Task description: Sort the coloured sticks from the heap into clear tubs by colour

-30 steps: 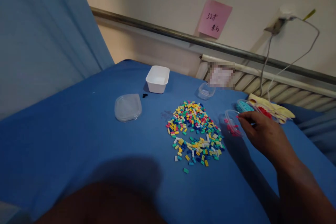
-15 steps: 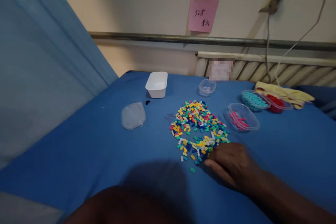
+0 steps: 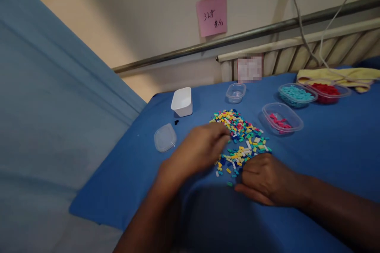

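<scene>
A pile of small coloured building bricks (image 3: 242,126) in yellow, white, green, blue and pink lies on the blue cloth. Over the pile's left side is my left hand (image 3: 203,144), its fingers curled together among the bricks; whatever they pinch is hidden. At the near right edge of the pile rests my right hand (image 3: 265,180), closed with the knuckles up, and its fingertips and anything in them are out of sight. Beyond it, to the right, a clear tub (image 3: 292,116) contains several pink bricks (image 3: 279,121).
Turquoise pieces (image 3: 297,94) and red pieces (image 3: 325,90) fill two clear tubs at the back right, beside a yellow cloth (image 3: 335,75). At the back stand a white box (image 3: 182,102) and a small clear tub (image 3: 236,93). A clear lid (image 3: 165,138) lies left, near black bits (image 3: 176,122).
My left hand has come up from the bottom edge to the left side of the pile. My right hand stays by the near bricks. The view has tilted and shifted.
</scene>
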Motion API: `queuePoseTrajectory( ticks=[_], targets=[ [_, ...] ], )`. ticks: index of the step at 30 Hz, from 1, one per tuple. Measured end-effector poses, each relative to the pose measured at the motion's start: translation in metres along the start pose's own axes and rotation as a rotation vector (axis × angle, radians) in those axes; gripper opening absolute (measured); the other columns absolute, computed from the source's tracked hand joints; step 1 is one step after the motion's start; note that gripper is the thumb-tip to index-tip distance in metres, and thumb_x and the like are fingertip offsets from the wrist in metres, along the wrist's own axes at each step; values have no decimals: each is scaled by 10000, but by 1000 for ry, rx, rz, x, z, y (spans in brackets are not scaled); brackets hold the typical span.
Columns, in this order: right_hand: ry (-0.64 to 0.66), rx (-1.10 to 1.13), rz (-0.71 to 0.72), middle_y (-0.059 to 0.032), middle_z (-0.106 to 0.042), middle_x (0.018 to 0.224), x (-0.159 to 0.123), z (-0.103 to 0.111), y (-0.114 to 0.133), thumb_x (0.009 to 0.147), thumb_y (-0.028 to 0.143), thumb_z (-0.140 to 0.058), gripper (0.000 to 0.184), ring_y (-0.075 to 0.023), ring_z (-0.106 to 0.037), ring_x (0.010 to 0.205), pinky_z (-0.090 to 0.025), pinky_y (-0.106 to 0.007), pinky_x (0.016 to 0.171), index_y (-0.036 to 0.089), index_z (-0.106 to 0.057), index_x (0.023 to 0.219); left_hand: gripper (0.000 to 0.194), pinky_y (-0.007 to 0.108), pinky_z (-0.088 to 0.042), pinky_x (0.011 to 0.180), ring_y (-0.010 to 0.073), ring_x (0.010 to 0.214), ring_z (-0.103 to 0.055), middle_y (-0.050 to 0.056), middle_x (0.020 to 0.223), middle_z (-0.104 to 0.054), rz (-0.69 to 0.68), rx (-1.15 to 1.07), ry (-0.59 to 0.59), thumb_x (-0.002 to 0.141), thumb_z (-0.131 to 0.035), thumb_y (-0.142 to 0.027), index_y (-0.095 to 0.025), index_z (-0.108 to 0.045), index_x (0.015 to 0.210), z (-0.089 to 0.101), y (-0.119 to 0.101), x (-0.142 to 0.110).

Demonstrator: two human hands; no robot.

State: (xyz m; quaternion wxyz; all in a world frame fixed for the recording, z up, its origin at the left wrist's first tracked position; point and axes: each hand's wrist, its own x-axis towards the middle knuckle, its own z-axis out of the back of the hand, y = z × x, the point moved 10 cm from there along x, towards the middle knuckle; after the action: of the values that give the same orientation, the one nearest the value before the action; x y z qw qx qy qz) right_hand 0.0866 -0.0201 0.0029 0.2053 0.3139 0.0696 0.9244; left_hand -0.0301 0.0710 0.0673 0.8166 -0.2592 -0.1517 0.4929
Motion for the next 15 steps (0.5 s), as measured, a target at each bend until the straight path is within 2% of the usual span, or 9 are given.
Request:
queuePoseTrajectory(
  ticks=[3, 5, 7, 10, 15],
  targets=[
    [28, 9, 3, 14, -613, 671, 2, -2, 0, 1135, 370, -545, 409, -144, -518, 586, -287, -369, 602, 219, -582, 756, 150, 325, -468, 725, 210, 824, -661, 46, 947, -753, 95, 167, 25, 1004, -628, -274, -205, -760, 1017, 16, 44, 6],
    [33, 14, -1, 13, -617, 671, 2, -1, 0, 1134, 370, -542, 406, -148, -524, 590, -288, -369, 600, 221, -586, 759, 150, 324, -463, 738, 216, 848, -671, 50, 996, -763, 104, 208, 70, 969, -649, -244, -210, -763, 1060, 12, 67, 6],
    [36, 16, -1, 12, -618, 670, 2, -1, -1, 1134, 369, -541, 404, -150, -530, 594, -291, -366, 601, 222, -589, 761, 192, 326, -463, 751, 222, 878, -676, 54, 1052, -764, 89, 239, 112, 965, -630, -228, -229, -757, 1109, 3, 81, 4],
    [45, 13, -6, 11, -615, 671, 2, -2, -1, 1134, 360, -542, 397, -150, -537, 601, -297, -362, 605, 221, -590, 766, 184, 331, -448, 734, 222, 861, -667, 54, 1047, -757, 78, 282, 155, 968, -603, -221, -241, -745, 1083, -11, 88, 4],
    [38, 31, 2, 15, -618, 669, 2, -1, 0, 1115, 353, -577, 370, -149, -539, 591, -305, -350, 595, 223, -594, 769, 182, 340, -464, 758, 229, 887, -667, 69, 1070, -743, 73, 300, 152, 977, -628, -243, -238, -745, 1116, -16, 86, 7]
  ],
)
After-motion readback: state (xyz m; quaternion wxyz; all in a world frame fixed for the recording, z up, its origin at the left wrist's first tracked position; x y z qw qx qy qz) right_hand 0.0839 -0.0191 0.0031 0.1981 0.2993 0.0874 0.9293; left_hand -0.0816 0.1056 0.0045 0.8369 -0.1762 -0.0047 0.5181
